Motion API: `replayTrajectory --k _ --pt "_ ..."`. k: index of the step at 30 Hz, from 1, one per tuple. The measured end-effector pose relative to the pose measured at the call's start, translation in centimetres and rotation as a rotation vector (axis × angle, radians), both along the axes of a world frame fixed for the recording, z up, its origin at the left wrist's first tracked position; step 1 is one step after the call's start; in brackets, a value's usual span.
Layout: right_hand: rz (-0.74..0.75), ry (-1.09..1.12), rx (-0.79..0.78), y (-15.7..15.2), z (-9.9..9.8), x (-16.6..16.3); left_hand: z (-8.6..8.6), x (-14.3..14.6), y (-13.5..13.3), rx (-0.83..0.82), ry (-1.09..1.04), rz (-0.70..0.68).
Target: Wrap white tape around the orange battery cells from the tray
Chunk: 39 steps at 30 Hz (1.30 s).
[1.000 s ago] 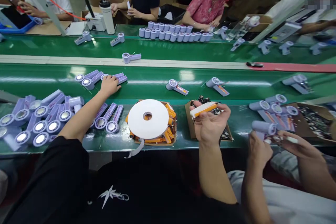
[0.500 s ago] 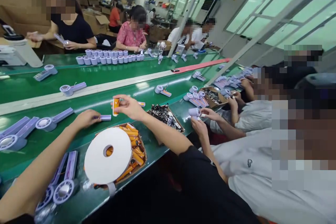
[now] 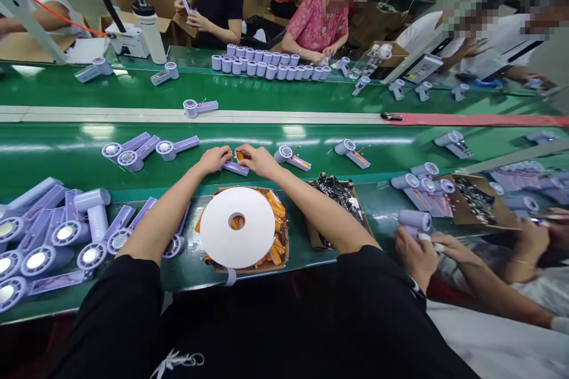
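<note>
Both my hands meet over the green belt. My left hand (image 3: 215,159) is closed on a light purple handheld fan housing (image 3: 236,169), and its round head is hidden behind the fingers. Between the fingers of my right hand (image 3: 258,161) is an orange battery (image 3: 240,156), held against the housing. Below my hands stands a carton of orange batteries (image 3: 277,237), with a white reel (image 3: 217,243) lying on top. A box of small black parts (image 3: 338,201) is under my right forearm.
Fan housings (image 3: 48,243) are heaped at the left. More fans (image 3: 351,151) lie along the belt. Across it, purple cylinders (image 3: 267,65) stand in rows and several people work. At the right, a co-worker's hands (image 3: 418,251) hold a fan beside another parts box (image 3: 475,201).
The view has turned left and levelled. My right hand has brought the raised orange battery down to the housing, close beside my left hand.
</note>
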State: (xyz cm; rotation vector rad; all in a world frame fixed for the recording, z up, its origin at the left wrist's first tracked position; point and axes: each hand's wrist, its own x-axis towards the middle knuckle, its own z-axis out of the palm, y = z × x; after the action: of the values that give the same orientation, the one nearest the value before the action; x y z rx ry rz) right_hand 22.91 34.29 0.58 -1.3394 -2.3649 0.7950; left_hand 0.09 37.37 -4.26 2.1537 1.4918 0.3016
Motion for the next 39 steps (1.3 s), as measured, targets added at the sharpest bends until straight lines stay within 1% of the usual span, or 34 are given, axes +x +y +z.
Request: replayTrajectory --k 3,7,11,14,19,22,25,29,32,34,36,37,38,39 --pt "0.026 -0.135 0.016 0.0 -0.3 0.2 -0.2 0.4 0.3 -0.003 0.025 0.022" --pt "0.055 -0.241 0.023 -0.2 -0.5 0.2 -0.3 1.0 0.5 0.005 0.064 0.056" --pt "0.062 -0.378 0.031 -0.8 0.3 -0.2 0.8 2.0 -0.1 0.020 0.095 0.058" --pt "0.061 -0.456 0.040 -0.8 0.7 -0.3 1.6 2.6 0.1 0.027 0.115 0.056" --pt "0.099 -0.540 0.061 0.0 0.2 -0.5 1.9 3.1 0.9 0.016 0.096 0.088" --pt "0.160 -0.579 0.062 0.4 -0.2 -1.2 2.0 3.4 0.6 0.006 0.077 0.133" --pt "0.189 -0.603 0.077 0.6 0.0 -1.9 2.7 3.8 0.0 0.006 0.088 0.173" --pt "0.194 -0.593 0.101 0.7 1.1 -2.1 4.2 4.5 -0.6 0.025 0.094 0.152" --pt "0.208 -0.560 0.125 1.4 2.0 -1.4 4.7 5.0 -0.1 0.036 0.112 0.146" --pt "0.242 -0.511 0.123 2.1 2.2 -0.5 4.5 5.4 0.4 0.033 0.126 0.157" --pt "0.273 -0.398 0.058 2.7 2.2 0.5 4.0 5.6 0.8 0.028 0.132 0.167" --pt "0.264 -0.316 0.009 2.9 2.0 1.0 3.8 5.7 1.0 0.026 0.135 0.171" --pt "0.219 -0.226 -0.044 3.1 1.9 1.4 3.5 5.8 1.1 0.025 0.138 0.174" --pt "0.140 -0.144 -0.087 3.3 1.6 1.7 3.3 6.0 1.2 0.028 0.140 0.178"
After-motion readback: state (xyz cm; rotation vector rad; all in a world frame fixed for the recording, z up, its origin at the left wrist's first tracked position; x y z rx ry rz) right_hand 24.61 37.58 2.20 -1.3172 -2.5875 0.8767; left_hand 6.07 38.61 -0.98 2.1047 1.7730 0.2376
